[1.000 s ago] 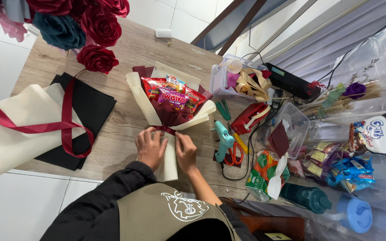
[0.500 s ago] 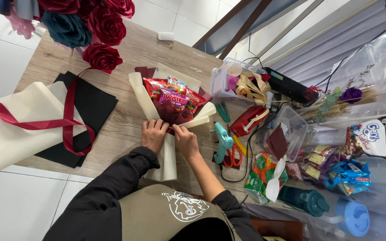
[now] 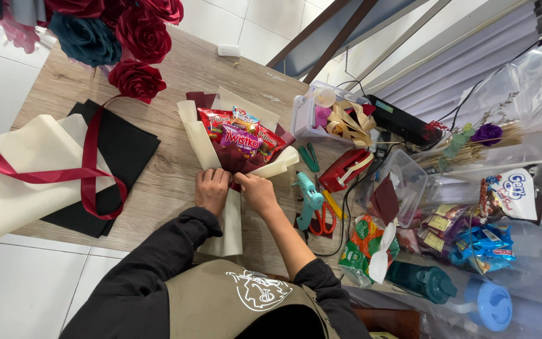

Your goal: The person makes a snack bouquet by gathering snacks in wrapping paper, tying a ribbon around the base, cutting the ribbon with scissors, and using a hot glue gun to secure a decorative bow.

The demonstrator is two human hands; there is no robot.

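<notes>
Since the earlier frame both hands slid up the stem to the neck of the snack bouquet (image 3: 236, 141), just under the packets. My left hand (image 3: 211, 190) was curled shut around the cream wrap (image 3: 230, 220); my right hand (image 3: 257, 191) pinched the same neck from the other side, fingers closed on the dark red inner paper. Bouquet lay flat on the wooden table (image 3: 177, 182), packets pointing away from me. Step judged: gathering and cinching the wrap. Next move called for keeping the pinch tight while binding; glue gun (image 3: 308, 199) and scissors (image 3: 324, 216) lay just right of my right hand
</notes>
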